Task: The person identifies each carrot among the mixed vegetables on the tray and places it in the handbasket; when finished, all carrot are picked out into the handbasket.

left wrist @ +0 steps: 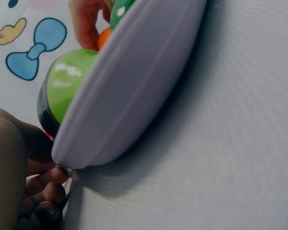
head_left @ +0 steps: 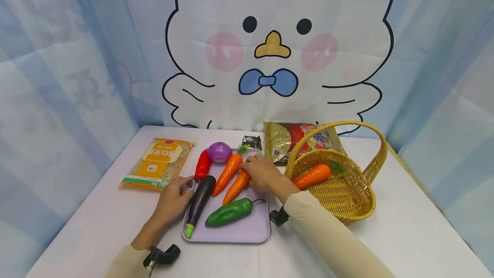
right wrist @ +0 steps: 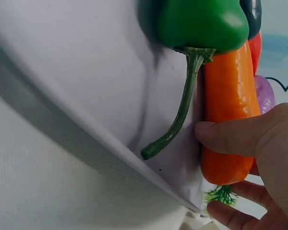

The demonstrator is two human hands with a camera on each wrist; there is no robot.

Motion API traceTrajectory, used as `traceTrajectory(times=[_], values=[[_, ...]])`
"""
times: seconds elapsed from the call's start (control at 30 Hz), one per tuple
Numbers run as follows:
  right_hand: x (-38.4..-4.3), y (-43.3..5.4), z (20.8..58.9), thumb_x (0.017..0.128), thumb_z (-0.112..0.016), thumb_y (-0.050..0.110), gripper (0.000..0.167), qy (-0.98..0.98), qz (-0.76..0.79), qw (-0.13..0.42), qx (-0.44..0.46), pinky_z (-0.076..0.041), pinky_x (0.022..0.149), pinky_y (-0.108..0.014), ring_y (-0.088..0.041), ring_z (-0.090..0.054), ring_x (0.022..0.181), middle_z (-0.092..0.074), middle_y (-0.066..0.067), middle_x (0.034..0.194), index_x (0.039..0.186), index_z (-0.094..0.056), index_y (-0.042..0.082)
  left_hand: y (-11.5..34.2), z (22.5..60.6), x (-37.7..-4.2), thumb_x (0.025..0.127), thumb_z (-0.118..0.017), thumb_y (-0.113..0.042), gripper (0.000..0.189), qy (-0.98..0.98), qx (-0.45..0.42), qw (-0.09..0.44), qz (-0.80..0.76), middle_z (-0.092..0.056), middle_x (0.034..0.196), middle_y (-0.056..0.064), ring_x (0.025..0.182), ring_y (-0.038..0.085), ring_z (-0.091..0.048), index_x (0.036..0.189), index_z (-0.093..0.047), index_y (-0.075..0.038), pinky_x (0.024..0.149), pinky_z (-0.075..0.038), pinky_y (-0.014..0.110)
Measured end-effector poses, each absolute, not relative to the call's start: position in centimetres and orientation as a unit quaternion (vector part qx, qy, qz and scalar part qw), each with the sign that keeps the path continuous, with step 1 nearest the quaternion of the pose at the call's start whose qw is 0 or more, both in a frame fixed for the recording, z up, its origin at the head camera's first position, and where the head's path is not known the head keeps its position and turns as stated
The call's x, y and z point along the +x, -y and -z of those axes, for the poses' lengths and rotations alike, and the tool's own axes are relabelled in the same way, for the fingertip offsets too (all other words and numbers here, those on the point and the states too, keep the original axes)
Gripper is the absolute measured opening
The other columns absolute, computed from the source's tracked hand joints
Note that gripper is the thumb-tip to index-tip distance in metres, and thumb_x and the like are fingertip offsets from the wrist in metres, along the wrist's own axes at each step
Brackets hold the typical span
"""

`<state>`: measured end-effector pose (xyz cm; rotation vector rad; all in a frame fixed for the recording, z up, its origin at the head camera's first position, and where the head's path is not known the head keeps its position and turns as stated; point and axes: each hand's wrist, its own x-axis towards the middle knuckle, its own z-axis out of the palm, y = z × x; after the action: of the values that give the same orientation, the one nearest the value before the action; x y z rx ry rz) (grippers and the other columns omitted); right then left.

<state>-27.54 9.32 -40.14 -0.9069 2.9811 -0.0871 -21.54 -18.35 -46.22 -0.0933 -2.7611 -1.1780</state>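
My right hand [head_left: 262, 174] grips the nearer carrot [head_left: 236, 188], which lies on the lilac tray [head_left: 251, 236]. In the right wrist view the thumb presses one side of its thick end, with the fingers partly hidden behind it. My left hand [head_left: 173, 197] is at the tray's left rim, its thumb and fingers pinching the edge in the left wrist view. A dark eggplant [head_left: 200, 200] lies beside that hand. Also on the tray are a second carrot [head_left: 228, 174] with a leafy top, a green pepper [head_left: 229, 213], a red pepper [head_left: 203, 165] and a purple onion [head_left: 220, 152].
Right of the tray stands a wicker basket [head_left: 368, 200] with a tall handle and another carrot [head_left: 313, 177] inside. A yellow food packet [head_left: 158, 162] lies at the left. Behind are a red and gold packet [head_left: 281, 140] and a small black packet [head_left: 252, 142].
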Motion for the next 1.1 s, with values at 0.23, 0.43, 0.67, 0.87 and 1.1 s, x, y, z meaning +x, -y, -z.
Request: traceTrajectory(times=[0.23,0.43,0.67,0.87,1.1], values=[[-27.6,-9.4,40.2,0.084,-0.073,0.012,0.05,-0.955,0.024,0.012,-0.294,-0.047,0.094,-0.041,-0.025,-0.052,0.11,-0.059,-0.006,0.12,0.133,-0.064,0.016,18.4,46.1,-21.4,0.09,-0.06,-0.007,0.046,0.917,-0.032,0.067,0.393,-0.063,0.107,0.009,0.075,0.02,-0.048,0.135,-0.063,-0.002,0.065,-0.04,0.028],[-27.5,-9.5,40.1,0.086,-0.077,0.024,0.053,-0.955,0.028,0.02,-0.295,-0.047,0.091,-0.041,-0.024,-0.051,0.106,-0.056,-0.006,0.12,0.135,-0.06,0.017,18.4,46.1,-21.3,0.09,-0.06,-0.006,0.046,0.916,-0.032,0.065,0.396,-0.063,0.107,0.009,0.075,0.02,-0.048,0.135,-0.063,-0.001,0.064,-0.039,0.028],[-27.3,-9.6,39.7,0.088,-0.075,0.028,0.056,-0.955,0.027,0.02,-0.294,-0.048,0.095,-0.043,-0.026,-0.051,0.112,-0.056,-0.007,0.127,0.14,-0.057,0.017,18.4,46.1,-21.4,0.09,-0.06,-0.006,0.046,0.915,-0.033,0.067,0.396,-0.063,0.106,0.009,0.075,0.019,-0.048,0.135,-0.064,-0.001,0.064,-0.039,0.027],[-27.0,-9.6,39.2,0.089,-0.074,0.031,0.056,-0.952,0.013,0.001,-0.304,-0.048,0.091,-0.042,-0.026,-0.052,0.11,-0.057,-0.007,0.122,0.14,-0.057,0.016,18.5,46.1,-21.5,0.09,-0.06,-0.007,0.046,0.916,-0.031,0.067,0.394,-0.063,0.106,0.009,0.075,0.019,-0.048,0.135,-0.064,-0.001,0.064,-0.039,0.028],[-26.6,-9.6,38.5,0.089,-0.072,0.037,0.053,-0.951,0.002,-0.017,-0.31,-0.046,0.087,-0.041,-0.024,-0.051,0.11,-0.057,-0.003,0.116,0.138,-0.059,0.019,18.4,46.1,-21.5,0.089,-0.06,-0.007,0.046,0.917,-0.033,0.069,0.392,-0.063,0.106,0.009,0.074,0.019,-0.048,0.135,-0.064,-0.002,0.064,-0.039,0.028]])
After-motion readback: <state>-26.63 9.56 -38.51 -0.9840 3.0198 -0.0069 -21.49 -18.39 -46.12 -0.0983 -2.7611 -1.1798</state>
